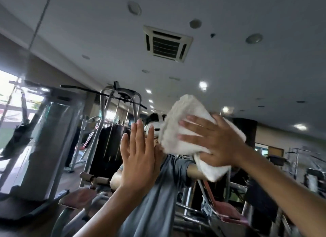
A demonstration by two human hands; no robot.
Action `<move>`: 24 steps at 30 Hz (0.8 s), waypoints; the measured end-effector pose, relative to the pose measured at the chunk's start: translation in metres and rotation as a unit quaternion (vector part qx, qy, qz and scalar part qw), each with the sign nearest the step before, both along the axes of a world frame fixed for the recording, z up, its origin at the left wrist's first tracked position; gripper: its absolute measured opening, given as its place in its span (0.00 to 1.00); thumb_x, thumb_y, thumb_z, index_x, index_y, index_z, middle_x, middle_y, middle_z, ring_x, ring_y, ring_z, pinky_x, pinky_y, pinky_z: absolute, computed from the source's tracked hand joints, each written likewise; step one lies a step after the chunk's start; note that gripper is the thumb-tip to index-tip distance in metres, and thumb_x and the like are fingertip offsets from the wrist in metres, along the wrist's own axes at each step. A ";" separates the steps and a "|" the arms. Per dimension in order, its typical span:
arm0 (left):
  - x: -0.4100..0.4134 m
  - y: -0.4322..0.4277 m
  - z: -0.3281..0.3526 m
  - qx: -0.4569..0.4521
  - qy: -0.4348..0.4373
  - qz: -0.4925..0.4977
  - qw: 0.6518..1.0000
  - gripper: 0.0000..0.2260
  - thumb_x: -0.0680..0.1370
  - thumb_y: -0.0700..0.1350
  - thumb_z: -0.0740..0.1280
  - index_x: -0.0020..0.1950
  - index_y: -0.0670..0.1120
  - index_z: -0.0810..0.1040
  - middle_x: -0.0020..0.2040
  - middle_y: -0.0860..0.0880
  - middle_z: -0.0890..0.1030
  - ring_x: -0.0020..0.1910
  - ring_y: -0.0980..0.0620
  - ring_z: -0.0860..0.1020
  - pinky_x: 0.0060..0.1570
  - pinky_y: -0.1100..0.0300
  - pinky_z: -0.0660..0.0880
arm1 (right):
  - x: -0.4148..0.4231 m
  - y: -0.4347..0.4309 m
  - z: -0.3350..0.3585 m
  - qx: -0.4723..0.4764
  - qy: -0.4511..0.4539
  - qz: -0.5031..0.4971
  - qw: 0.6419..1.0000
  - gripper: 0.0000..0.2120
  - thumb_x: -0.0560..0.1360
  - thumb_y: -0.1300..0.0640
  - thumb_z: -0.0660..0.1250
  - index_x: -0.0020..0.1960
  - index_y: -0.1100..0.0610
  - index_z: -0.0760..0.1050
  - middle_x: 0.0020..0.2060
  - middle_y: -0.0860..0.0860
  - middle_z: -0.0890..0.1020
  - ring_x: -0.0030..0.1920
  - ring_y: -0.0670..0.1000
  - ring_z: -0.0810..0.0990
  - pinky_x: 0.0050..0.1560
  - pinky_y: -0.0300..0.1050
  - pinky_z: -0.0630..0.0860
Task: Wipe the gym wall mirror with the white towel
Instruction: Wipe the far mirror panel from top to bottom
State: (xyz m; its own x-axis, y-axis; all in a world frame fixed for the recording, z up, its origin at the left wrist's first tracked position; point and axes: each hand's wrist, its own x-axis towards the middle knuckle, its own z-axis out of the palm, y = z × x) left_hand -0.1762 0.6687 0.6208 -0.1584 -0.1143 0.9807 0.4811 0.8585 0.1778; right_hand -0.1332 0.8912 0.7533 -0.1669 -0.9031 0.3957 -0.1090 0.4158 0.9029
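On the mirror (105, 42), right hand (212, 144) spread flat over white towel (187, 113), left hand (137, 159) flat, fingers together, beside

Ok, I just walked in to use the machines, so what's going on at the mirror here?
A person is cleaning the gym wall mirror. Their right hand presses a bunched white towel against the glass with fingers spread, over their own reflection. Their left hand lies flat on the mirror beside it, fingers straight, holding nothing. The glass reflects a weight machine and a ceiling air-conditioning vent.
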 end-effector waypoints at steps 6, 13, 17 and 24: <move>0.009 0.054 0.011 0.013 0.003 -0.029 0.999 0.27 0.85 0.56 0.43 0.80 0.43 0.56 0.80 0.36 0.55 0.80 0.43 0.47 0.76 0.52 0.34 | 0.010 0.055 0.024 -0.513 0.096 0.046 0.852 0.29 0.74 0.48 0.55 0.75 0.47 0.67 0.77 0.50 0.66 0.76 0.54 0.63 0.65 0.67 0.66; 0.018 0.113 0.022 -0.069 0.041 0.009 0.997 0.26 0.81 0.47 0.54 0.79 0.41 0.57 0.80 0.36 0.55 0.80 0.42 0.51 0.76 0.46 0.41 | 0.021 0.109 0.001 -0.050 -0.004 -0.008 0.999 0.31 0.72 0.44 0.61 0.76 0.45 0.66 0.79 0.51 0.62 0.78 0.56 0.61 0.67 0.66 0.62; 0.019 0.137 0.022 -0.104 0.057 0.046 0.992 0.27 0.80 0.46 0.52 0.79 0.40 0.57 0.80 0.38 0.54 0.79 0.42 0.53 0.74 0.42 0.45 | 0.035 0.170 0.031 -0.272 0.041 -0.008 0.961 0.32 0.71 0.47 0.58 0.75 0.44 0.64 0.77 0.52 0.66 0.76 0.56 0.64 0.62 0.68 0.68; 0.023 0.171 0.021 -0.089 0.022 0.022 0.996 0.25 0.82 0.52 0.55 0.77 0.44 0.60 0.79 0.35 0.59 0.79 0.40 0.51 0.76 0.37 0.50 | 0.026 0.160 -0.043 -0.221 0.017 -0.001 0.975 0.32 0.71 0.45 0.60 0.76 0.43 0.62 0.79 0.50 0.62 0.78 0.55 0.60 0.65 0.70 0.65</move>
State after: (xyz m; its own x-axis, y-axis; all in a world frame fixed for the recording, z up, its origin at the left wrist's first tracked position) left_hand -0.1531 0.8401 0.6414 -0.1145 0.0560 0.9918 0.4466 0.8947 0.0010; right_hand -0.1073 1.0513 0.7102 -0.1483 -0.6435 0.7509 -0.0813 0.7647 0.6393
